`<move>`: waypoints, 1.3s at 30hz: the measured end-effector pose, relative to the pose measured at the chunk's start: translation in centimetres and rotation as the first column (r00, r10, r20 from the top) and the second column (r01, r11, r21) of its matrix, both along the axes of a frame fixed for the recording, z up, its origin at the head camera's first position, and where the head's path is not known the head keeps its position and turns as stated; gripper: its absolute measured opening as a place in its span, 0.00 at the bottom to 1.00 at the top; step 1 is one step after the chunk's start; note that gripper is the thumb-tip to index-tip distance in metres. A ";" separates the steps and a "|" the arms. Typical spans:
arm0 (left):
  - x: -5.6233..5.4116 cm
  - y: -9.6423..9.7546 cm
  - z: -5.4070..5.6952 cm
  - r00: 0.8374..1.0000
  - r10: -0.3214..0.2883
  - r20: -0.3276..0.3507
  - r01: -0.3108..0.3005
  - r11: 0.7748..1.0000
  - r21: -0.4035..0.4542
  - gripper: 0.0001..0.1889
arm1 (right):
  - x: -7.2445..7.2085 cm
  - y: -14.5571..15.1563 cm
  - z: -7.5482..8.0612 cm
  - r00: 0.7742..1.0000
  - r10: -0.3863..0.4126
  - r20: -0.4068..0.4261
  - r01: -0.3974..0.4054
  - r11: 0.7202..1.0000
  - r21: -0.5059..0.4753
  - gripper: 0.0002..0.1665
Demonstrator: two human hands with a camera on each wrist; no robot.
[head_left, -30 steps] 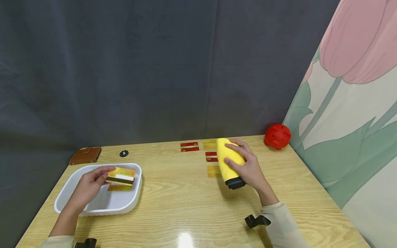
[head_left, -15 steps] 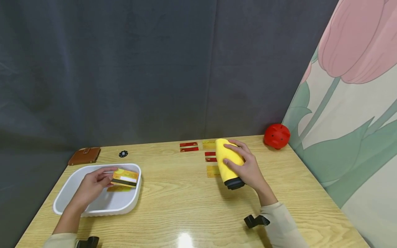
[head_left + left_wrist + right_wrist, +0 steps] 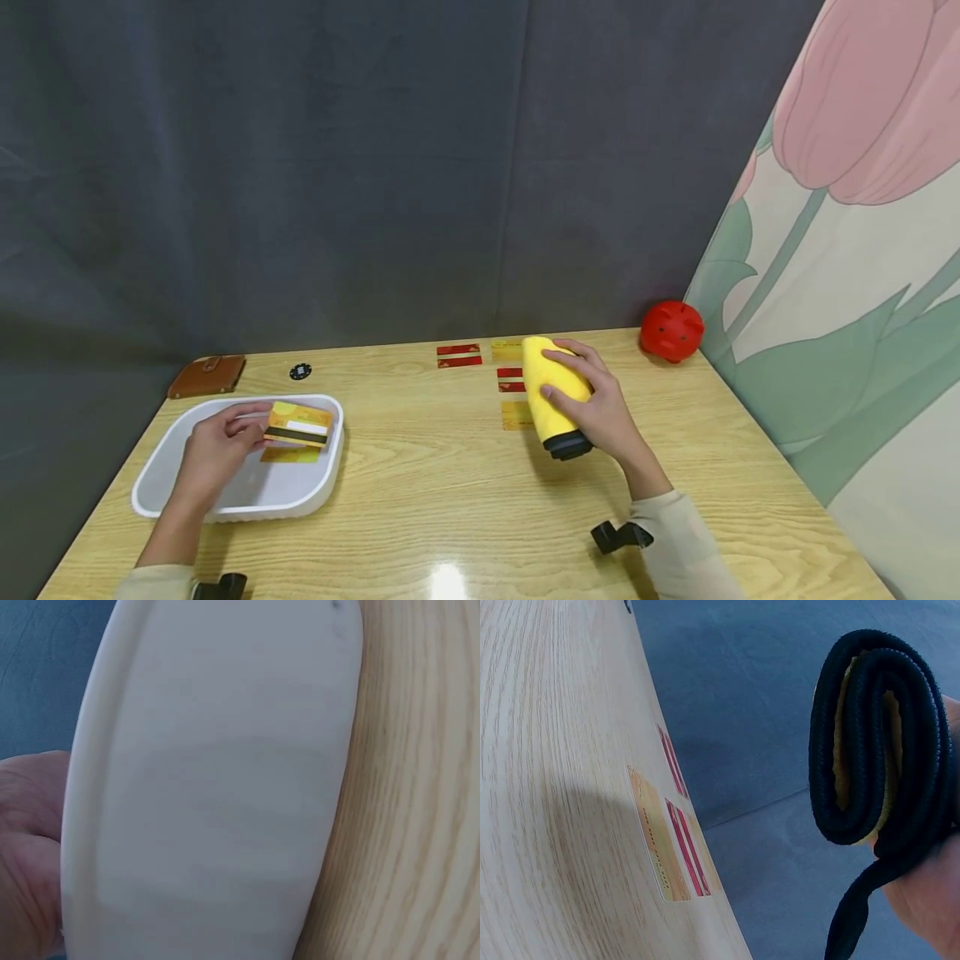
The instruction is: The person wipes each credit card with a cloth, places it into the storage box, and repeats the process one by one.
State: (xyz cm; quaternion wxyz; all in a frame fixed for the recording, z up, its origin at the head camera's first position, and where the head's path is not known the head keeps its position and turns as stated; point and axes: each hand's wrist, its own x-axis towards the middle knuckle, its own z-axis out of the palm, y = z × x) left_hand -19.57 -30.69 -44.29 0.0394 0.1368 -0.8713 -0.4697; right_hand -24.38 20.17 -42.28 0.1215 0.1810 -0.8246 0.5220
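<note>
Over the white plastic tub (image 3: 262,511), my left hand (image 3: 210,454) pinches a yellow bank card (image 3: 298,423) with a dark stripe by its left end. Beneath it, a second yellow card (image 3: 291,455) lies on the tub's floor. Most of the left wrist view is the tub's outer wall (image 3: 225,787), hiding the fingers and card. My right hand (image 3: 603,408) grips a rolled yellow towel (image 3: 551,383), raised above the table and tilted. Its black-edged layers and a hanging loop (image 3: 851,915) show in the right wrist view.
Beside the towel lie yellow cards (image 3: 515,415) and red-striped cards (image 3: 459,356), some partly hidden by it. Along the back edge are a brown wallet (image 3: 207,377), a black chip (image 3: 300,372) and a red piggy bank (image 3: 672,332). A dark curtain (image 3: 375,208) hangs behind.
The left hand has shifted slightly and the yellow card's tilt has altered a little, still above the tub. My right hand and the towel stay nearly where they were.
</note>
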 end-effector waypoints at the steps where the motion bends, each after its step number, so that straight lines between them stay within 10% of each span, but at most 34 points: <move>1: 0.0 0.0 0.1 1.000 0.002 0.002 -0.002 1.000 0.005 0.21 | 0.0 0.0 0.0 1.000 0.000 0.000 0.000 1.000 0.001 0.27; 10: 0.0 0.2 0.2 0.998 -0.070 0.001 0.070 0.994 0.090 0.21 | 0.1 0.1 0.0 1.000 -0.004 -0.001 0.004 1.000 0.001 0.27; 19: 0.2 -0.1 0.4 0.998 -0.060 0.034 0.063 0.993 -0.103 0.19 | 0.1 0.1 -0.1 1.000 -0.001 -0.004 0.001 1.000 0.005 0.27; 39: 0.3 -0.6 0.6 0.998 -0.068 0.005 0.068 0.988 -0.138 0.17 | 0.0 0.0 -0.2 1.000 0.009 -0.018 -0.009 1.000 -0.004 0.28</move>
